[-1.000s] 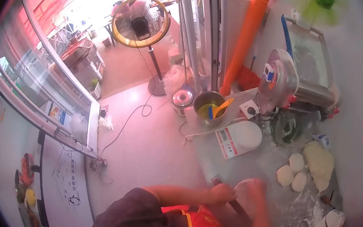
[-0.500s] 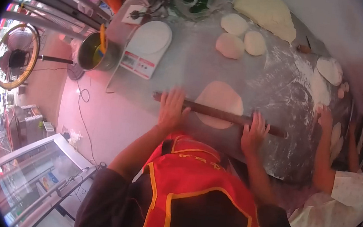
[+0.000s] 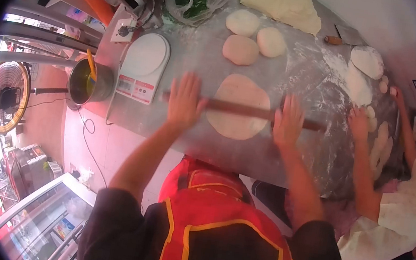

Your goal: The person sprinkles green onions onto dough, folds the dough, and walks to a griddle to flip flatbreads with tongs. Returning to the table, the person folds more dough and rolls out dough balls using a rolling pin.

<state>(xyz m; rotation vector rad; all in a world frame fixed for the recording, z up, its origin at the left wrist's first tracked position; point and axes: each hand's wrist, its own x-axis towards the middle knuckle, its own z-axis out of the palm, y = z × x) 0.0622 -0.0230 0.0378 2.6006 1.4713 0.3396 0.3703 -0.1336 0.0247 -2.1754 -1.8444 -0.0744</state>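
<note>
A brown wooden rolling pin (image 3: 239,108) lies across the middle of a flat, round dough sheet (image 3: 237,126) on the metal worktop. My left hand (image 3: 185,101) rests on the pin's left part, fingers stretched out straight over it. Toward the other end, my right hand (image 3: 288,123) lies flat on the pin, its fingers also extended. Neither hand is wrapped around the wood. Beyond the sheet sit three dough pieces, among them a round dough ball (image 3: 240,50).
A white kitchen scale (image 3: 145,62) stands left, beside a metal pot (image 3: 98,85). At the back lie a large dough slab (image 3: 280,4) and a plastic bag with green contents (image 3: 192,1). A co-worker's hand (image 3: 358,122) handles dough on the floured right side.
Both hands have pushed the rolling pin forward over the dough sheet, from its near part to about its middle. My arms are more extended. The camera view has shifted.
</note>
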